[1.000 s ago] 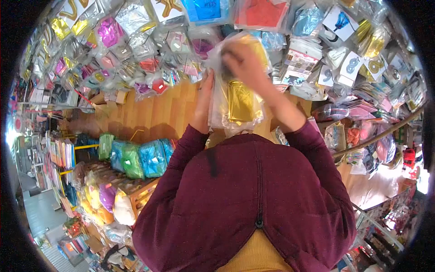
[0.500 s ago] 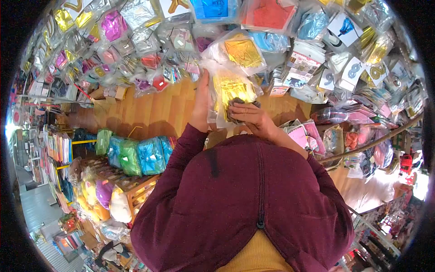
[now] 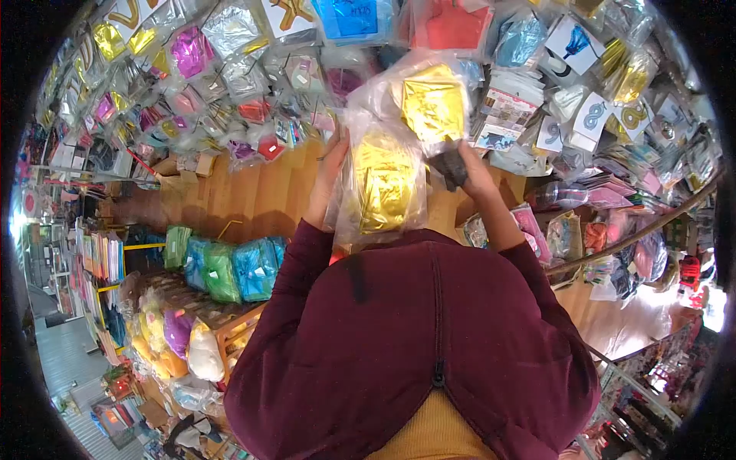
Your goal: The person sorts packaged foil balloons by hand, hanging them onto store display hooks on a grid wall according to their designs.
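Shop interior, fisheye view from above the head. Far left: racks of cards and booklets (image 3: 103, 257). Near left: a wooden crate (image 3: 230, 322) holding soft yellow, purple and white bundles; a row of green and blue wrapped packs (image 3: 230, 268) sits along its far edge. Wooden plank counter (image 3: 253, 192) runs across the middle, bare in front of the person. Beyond it, a dense wall of bagged foil balloons (image 3: 192, 69) in pink, silver, gold and red, spanning left to right. Right side: more packets, number-shaped gold foil packs (image 3: 632, 115) and a curved rail (image 3: 636, 226).

Person wears a maroon zip jacket (image 3: 414, 345) over a yellow top.

Left hand (image 3: 330, 172) is raised, flat against the left edge of a clear plastic bag (image 3: 383, 184) of gold foil, fingers pointing far; thumb side hidden, so cannot tell if it is clamped or just pressed. Bag sits centre, just above the chest, over the counter. Long axis runs near to far, tilted slightly right at the far end.

A second gold foil packet (image 3: 435, 107) overlaps the bag's far end, touching it.

Right hand (image 3: 464, 172) is closed around a dark cloth (image 3: 451, 165), touching the packet's near right corner.
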{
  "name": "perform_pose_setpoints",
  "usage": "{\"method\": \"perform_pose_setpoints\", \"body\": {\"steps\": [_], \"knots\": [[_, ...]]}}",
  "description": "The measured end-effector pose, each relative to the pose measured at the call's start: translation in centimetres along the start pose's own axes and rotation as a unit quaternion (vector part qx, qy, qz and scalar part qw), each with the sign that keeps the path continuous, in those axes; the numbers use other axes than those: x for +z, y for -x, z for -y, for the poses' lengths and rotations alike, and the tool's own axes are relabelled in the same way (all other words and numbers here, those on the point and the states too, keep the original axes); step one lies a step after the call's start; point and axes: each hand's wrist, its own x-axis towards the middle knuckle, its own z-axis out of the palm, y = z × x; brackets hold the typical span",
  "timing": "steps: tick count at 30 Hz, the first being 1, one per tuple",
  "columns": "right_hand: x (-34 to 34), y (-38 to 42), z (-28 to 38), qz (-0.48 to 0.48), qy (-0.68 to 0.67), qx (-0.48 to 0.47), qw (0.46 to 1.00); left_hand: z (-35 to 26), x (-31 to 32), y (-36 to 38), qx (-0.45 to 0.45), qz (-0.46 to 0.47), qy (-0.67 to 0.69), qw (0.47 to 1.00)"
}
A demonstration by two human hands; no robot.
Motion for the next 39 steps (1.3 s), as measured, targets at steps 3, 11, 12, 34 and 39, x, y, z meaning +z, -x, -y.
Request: {"method": "perform_pose_setpoints", "body": {"steps": [3,11,12,34,39], "knots": [[2.7,-0.5,-1.8,-0.049,-0.138,0.094,0.985,-1.6,4.3,2.4,0.085,-0.03,-0.17,0.981],[3.2,-1.2,-2.9,0.004,-0.196,0.102,0.975,-1.9,3.7,2.0,0.034,-0.014,-0.189,0.981],[3.5,-1.3,-2.9,-0.02,-0.205,0.092,0.974,-2.2,4.2,2.1,0.04,0.014,-0.222,0.974],[6.6,0.2,6.0,-0.073,0.405,-0.094,0.907,1.4,2.9,-2.8,0.142,0.011,-0.163,0.976],[11.9,0.8,5.1,0.053,0.51,-0.227,0.828,2.2,3.4,-2.3,0.1,0.045,-0.131,0.985]]}}
